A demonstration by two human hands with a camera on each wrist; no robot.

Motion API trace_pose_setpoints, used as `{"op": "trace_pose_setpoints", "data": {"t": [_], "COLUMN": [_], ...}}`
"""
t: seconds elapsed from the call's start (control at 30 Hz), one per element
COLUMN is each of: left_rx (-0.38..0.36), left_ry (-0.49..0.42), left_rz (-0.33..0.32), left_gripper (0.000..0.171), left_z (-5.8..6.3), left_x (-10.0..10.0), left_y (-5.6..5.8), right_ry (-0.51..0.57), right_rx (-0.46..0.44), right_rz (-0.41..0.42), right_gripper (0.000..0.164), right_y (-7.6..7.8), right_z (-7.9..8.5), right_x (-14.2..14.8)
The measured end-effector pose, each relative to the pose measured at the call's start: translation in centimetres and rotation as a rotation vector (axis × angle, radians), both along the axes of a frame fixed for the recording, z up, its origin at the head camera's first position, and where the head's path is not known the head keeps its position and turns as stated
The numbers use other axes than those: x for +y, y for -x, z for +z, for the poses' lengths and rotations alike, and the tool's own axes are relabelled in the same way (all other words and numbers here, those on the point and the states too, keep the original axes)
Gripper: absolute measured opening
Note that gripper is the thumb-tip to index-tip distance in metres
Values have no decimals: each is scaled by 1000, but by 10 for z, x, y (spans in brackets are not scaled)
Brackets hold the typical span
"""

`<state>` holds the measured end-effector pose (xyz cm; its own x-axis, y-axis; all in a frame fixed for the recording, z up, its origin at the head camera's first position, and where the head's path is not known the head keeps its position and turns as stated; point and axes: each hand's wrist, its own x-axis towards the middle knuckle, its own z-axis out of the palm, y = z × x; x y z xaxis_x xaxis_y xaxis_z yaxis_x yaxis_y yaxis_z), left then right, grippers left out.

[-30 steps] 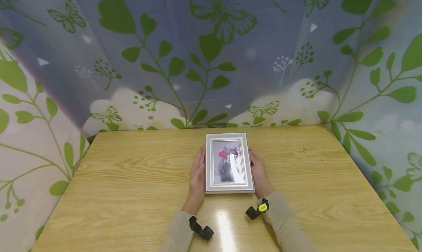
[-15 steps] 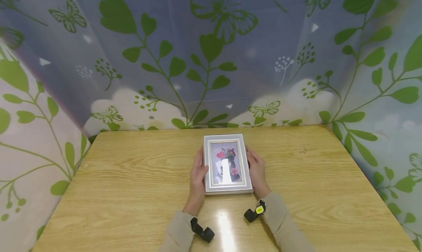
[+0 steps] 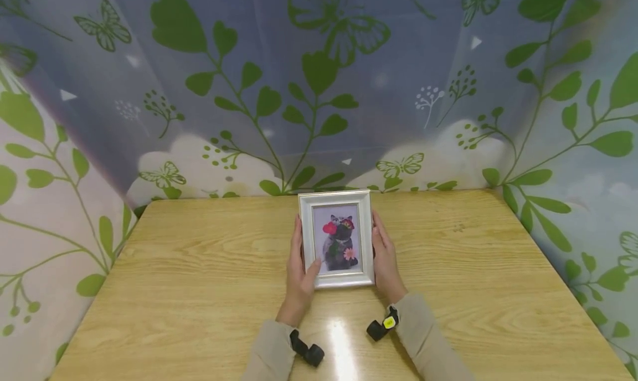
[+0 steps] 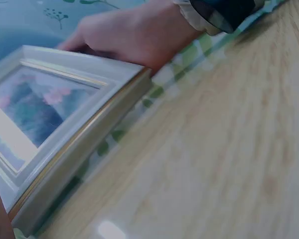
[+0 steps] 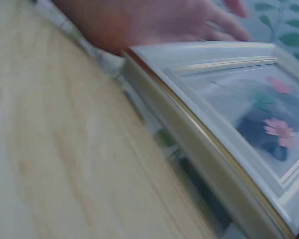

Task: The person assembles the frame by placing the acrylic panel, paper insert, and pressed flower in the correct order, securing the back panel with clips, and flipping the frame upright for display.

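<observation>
A silver-white picture frame (image 3: 336,282) with a thin gold inner line holds a picture of a grey cat with a red heart and pink flower. Both hands grip it by its sides above the table. On the left edge, my left hand (image 3: 301,281) has its thumb over the front of the frame and its fingers along the side. My right hand (image 3: 387,264) holds the opposite edge, its fingertips partly hidden behind. In the left wrist view, the lower edge of the picture frame (image 4: 89,134) hangs clear of the wood; the right wrist view shows the picture frame (image 5: 189,129) likewise raised.
A wooden table (image 3: 199,292) spreads around the hands, with a bright light reflection near its front. A leaf-and-butterfly patterned curtain (image 3: 319,109) stands along the back and both sides. Each wrist wears a black camera strap.
The picture frame has tilted more upright to face the head camera, its top edge rising, and shifted slightly left. The glare on its glass is gone. The left thumb has come onto the front.
</observation>
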<state>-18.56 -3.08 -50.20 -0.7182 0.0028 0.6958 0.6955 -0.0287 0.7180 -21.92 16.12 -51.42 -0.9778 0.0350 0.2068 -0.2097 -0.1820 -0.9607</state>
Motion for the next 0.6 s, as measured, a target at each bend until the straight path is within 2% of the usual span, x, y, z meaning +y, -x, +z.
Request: {"op": "trace_pose_setpoints", "data": {"t": [0.1, 0.23, 0.47, 0.53, 0.6], "left_rx": [51, 122, 151, 134, 110], "left_ry": [57, 112, 170, 186, 195], "left_rz": [71, 135, 149, 147, 146], "left_gripper": [86, 86, 89, 91, 94], "left_z": [7, 8, 11, 10, 4], "left_x": [1, 2, 3, 3, 4], "left_y": [-4, -4, -4, -3, 3], "right_ry": [-62, -110, -144, -134, -120], "right_rx": [102, 188, 252, 279, 311], "right_rz": [-45, -91, -123, -127, -125], "right_gripper": [53, 50, 48, 48, 47], "right_y": [-3, -7, -1, 2, 6], "right_z": [2, 0, -4, -5, -7], "right_x": [-3, -7, -8, -8, -8]}}
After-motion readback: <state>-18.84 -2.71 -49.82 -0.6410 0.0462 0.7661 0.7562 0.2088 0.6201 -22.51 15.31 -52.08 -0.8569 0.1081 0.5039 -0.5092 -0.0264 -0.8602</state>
